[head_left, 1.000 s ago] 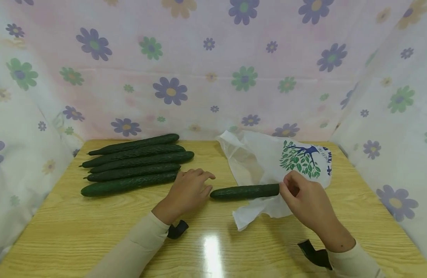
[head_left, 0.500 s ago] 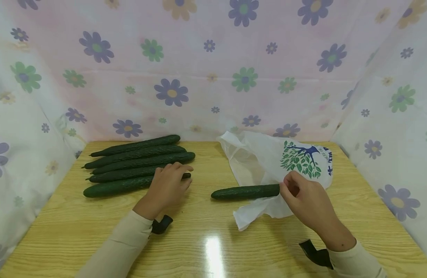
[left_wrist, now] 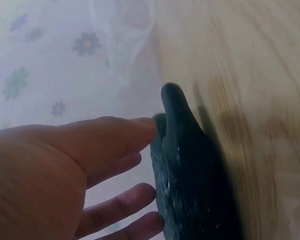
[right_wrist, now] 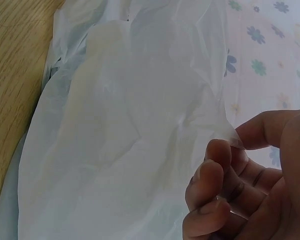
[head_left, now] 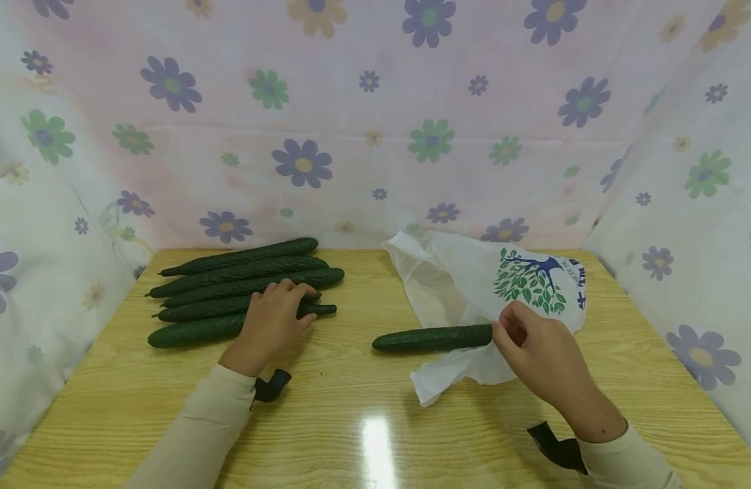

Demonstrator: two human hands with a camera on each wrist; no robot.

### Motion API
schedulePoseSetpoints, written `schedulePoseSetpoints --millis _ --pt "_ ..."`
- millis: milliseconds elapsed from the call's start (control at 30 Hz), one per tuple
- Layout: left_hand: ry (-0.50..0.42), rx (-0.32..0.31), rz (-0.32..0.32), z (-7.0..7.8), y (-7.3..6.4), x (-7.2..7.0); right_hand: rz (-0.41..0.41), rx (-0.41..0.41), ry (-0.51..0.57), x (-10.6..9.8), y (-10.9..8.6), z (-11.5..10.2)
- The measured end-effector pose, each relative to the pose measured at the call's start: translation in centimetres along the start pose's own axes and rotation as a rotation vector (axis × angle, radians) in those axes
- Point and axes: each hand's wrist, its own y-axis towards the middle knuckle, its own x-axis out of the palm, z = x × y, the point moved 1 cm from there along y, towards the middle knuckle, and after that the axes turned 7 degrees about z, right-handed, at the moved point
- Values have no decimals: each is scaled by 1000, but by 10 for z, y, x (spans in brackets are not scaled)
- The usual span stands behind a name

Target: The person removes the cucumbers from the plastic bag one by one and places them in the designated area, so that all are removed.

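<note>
My left hand lies over the right half of the nearest cucumbers in a row. In the left wrist view, its thumb and fingers are loosely extended along a dark cucumber, fingertips right at its side. A single cucumber lies at the middle of the table, its right end hidden at the mouth of a white plastic bag. My right hand pinches the bag's edge between thumb and index finger. In the right wrist view, the bag stretches from those fingertips.
Behind the left hand lie more cucumbers, side by side. The wooden table meets a flowered cloth at the back and both sides. Black straps show at my wrists.
My left hand has moved left, from beside the single cucumber to over the row of cucumbers. The right hand keeps its pinch on the bag, and the single cucumber stays put.
</note>
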Motion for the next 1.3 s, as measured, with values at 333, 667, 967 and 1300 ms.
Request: schedulePoseSetpoints --millis 333,667,967,1300 --pt "11 -58 -25 -12 4 -7 -3 -1 -4 1 0 1" --pt "18 -95 -56 -21 4 -10 -16 16 -21 1 1 1" --pt "3 -112 -94 -24 4 -14 -15 21 -18 2 1 2" --pt "14 -132 -131 -27 4 -15 -24 22 -25 3 1 2"
